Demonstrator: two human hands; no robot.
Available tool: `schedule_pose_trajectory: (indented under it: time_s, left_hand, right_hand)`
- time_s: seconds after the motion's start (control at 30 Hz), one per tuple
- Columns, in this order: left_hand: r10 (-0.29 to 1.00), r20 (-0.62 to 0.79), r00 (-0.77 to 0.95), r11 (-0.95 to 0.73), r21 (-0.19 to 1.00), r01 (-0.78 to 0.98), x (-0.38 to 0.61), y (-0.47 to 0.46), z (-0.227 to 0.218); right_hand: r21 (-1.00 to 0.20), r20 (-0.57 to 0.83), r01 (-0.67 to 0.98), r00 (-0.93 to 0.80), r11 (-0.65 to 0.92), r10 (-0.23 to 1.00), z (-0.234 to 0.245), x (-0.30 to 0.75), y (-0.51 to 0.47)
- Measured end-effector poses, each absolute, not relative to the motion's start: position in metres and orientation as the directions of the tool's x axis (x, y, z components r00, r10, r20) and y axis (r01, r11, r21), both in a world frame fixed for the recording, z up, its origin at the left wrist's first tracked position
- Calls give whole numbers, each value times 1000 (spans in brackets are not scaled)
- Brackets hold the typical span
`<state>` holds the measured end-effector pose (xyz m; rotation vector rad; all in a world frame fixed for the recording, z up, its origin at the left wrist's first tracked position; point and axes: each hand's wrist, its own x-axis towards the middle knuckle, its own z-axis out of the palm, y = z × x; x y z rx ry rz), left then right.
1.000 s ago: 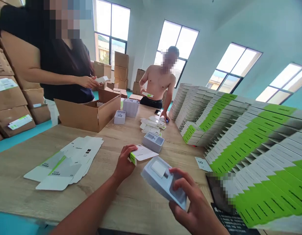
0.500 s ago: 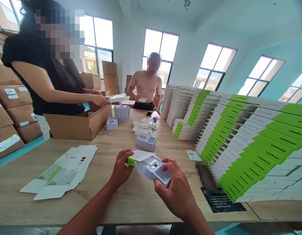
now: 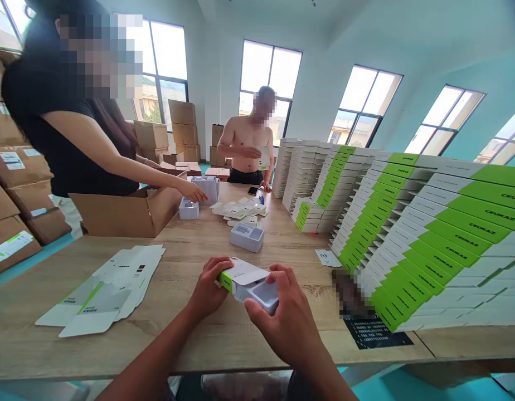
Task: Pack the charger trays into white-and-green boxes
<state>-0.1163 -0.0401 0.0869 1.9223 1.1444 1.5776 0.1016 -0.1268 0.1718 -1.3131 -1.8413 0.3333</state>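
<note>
My left hand (image 3: 210,287) grips a white and green carton (image 3: 246,273) by its left end. A light grey plastic tray (image 3: 263,292) is partly inside the carton, its right end sticking out. My right hand (image 3: 285,312) holds that exposed end, thumb at the near side and fingers over the top. Just beyond my hands, another grey tray (image 3: 246,238) rests on the table. Flattened cartons (image 3: 111,289) lie in a pile to my left.
Stacked finished boxes (image 3: 445,239) line the table's right side, a dark printed sheet (image 3: 377,334) by them. At the left stands an open cardboard box (image 3: 115,214), where a co-worker's hand (image 3: 194,191) reaches toward stacked trays (image 3: 207,189). Loose flat cartons (image 3: 238,209) lie mid-table; another person (image 3: 249,142) stands behind.
The tray has slid further left into the carton, pushed by my right hand. The left co-worker's hand has moved from a clear bag to the trays. The far person has raised a white card.
</note>
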Motion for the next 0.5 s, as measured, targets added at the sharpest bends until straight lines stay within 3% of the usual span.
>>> schedule_pose_trajectory:
  time_s: [0.1,0.17,0.33,0.5]
  left_hand:
    - [847,528,64,-526,813,250,-107,-57,96]
    - [880,458,124,-474,862,179,-100,-76,100]
    - [939,143,312,-93,981,-169,-91,-134,104]
    - [940,111,324,-23,964,-263,-90,-167,98]
  right_hand:
    - [-647,631,481,-98,591,770,160,106,-121]
    - [-676,652,367,-105,639,751,147,115,-120]
    - [-874,386,266,-132,408,913,98,140,-133]
    - [-879,390,227,-162,419,906,89,148,-152]
